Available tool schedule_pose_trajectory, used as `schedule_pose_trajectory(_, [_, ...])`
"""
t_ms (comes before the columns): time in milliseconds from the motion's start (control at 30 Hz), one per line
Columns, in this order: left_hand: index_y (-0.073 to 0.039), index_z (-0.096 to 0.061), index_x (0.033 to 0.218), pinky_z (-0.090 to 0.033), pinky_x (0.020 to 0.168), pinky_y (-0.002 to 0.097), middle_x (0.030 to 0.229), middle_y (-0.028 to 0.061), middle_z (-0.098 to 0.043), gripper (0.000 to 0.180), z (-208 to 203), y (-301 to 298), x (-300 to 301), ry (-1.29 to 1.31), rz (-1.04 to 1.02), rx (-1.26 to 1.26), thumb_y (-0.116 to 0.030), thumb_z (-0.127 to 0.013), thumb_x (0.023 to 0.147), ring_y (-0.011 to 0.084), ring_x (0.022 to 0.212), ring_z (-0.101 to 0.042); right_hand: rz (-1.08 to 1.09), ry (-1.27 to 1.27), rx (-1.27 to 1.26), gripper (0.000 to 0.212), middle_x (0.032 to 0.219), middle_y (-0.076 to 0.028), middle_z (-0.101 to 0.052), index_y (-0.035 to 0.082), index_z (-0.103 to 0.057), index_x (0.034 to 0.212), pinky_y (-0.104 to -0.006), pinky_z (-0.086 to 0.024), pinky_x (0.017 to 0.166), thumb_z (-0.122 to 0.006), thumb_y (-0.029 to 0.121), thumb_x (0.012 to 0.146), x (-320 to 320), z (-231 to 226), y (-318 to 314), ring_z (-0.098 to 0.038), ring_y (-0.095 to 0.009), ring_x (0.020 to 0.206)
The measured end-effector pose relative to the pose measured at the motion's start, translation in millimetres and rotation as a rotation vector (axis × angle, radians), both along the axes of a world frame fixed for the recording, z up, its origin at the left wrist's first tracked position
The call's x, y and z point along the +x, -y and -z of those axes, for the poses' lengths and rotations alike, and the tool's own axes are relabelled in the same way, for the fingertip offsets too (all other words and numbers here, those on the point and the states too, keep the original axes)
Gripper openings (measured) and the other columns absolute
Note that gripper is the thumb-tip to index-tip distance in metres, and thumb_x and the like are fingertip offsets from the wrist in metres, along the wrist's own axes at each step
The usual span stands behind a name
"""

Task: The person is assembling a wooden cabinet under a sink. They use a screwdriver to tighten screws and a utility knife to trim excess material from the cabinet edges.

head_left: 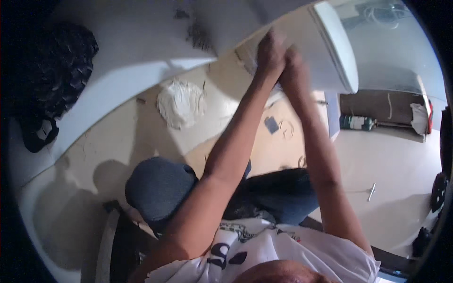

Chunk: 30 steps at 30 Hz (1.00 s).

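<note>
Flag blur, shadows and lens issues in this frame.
Head view: left hand and right hand blurred, fingers unresolved; head view: dark shadows on the floor at left; head view: green cylinder at right comparatively crisp; head view: fisheye corners fall to black.

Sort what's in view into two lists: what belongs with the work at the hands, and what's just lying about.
With the work, judging by nearness:
- left hand and right hand, close together; blur hides any grip
- white, round-edged panel beside them

Apparently lying about:
- crumpled white cloth-like heap
- small dark-blue flat square
- green cylindrical canister
</note>
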State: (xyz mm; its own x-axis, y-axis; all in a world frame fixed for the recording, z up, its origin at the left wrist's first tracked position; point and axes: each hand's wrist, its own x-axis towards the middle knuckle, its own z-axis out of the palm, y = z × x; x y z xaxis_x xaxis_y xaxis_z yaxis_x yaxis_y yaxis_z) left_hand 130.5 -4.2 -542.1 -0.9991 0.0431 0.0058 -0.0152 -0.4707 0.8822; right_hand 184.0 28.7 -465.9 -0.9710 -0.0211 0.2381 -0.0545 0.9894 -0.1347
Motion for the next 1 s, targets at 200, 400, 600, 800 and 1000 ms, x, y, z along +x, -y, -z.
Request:
schedule_pose_trajectory(200, [0.002, -0.054, 0.102, -0.047, 0.082, 0.0439, 0.098, 0.0206, -0.061, 0.04, 29, 5, 19, 0.104, 0.037, 0.056, -0.032, -0.033, 0.097, 0.0338, 0.094, -0.059, -0.011, 0.161, -0.23, 0.031, 0.105, -0.022, -0.061, 0.008, -0.059, 0.115, -0.0485, -0.049, 0.074, -0.057, 0.01, 0.084, 3, 58, -40, -0.061, -0.04, 0.09])
schedule_pose_trajectory(400, [0.004, -0.052, 0.096, -0.043, 0.082, 0.0485, 0.097, 0.0266, -0.058, 0.034, 22, -29, 4, -0.029, -0.16, -0.094, -0.026, -0.036, 0.095, 0.0407, 0.095, -0.056, -0.086, 0.051, -0.282, 0.023, 0.097, -0.024, -0.062, 0.005, -0.062, 0.104, -0.0467, -0.05, 0.074, -0.058, 0.012, 0.083, -2, 46, -46, -0.061, -0.041, 0.089])
schedule_pose_trajectory(600, [0.002, -0.051, 0.09, -0.045, 0.074, 0.0446, 0.09, 0.023, -0.057, 0.032, 49, -17, 4, -0.072, -0.101, -0.072, -0.027, -0.037, 0.095, 0.0371, 0.085, -0.058, -0.091, 0.138, -0.114, 0.023, 0.099, -0.026, -0.061, 0.003, -0.061, 0.105, -0.0493, -0.05, 0.073, -0.055, 0.012, 0.084, 0, 28, -25, -0.061, -0.045, 0.087])
schedule_pose_trajectory(800, [0.0, -0.052, 0.091, -0.046, 0.078, 0.0432, 0.089, 0.0188, -0.058, 0.033, 45, -24, 7, 0.183, 0.005, 0.125, -0.029, -0.037, 0.094, 0.0336, 0.086, -0.057, -0.028, 0.15, 0.107, 0.025, 0.1, -0.026, -0.059, 0.003, -0.061, 0.108, -0.0504, -0.05, 0.074, -0.053, 0.011, 0.086, 4, 45, -28, -0.061, -0.045, 0.086])
schedule_pose_trajectory(1000, [-0.002, -0.045, 0.081, -0.043, 0.075, 0.0431, 0.08, 0.015, -0.049, 0.039, 41, -20, 1, 0.01, -0.034, 0.077, -0.035, -0.033, 0.096, 0.0282, 0.083, -0.052, -0.147, 0.088, -0.403, 0.025, 0.092, -0.025, -0.062, 0.004, -0.061, 0.107, -0.0487, -0.05, 0.075, -0.056, 0.012, 0.084, -1, 51, -44, -0.061, -0.042, 0.088])
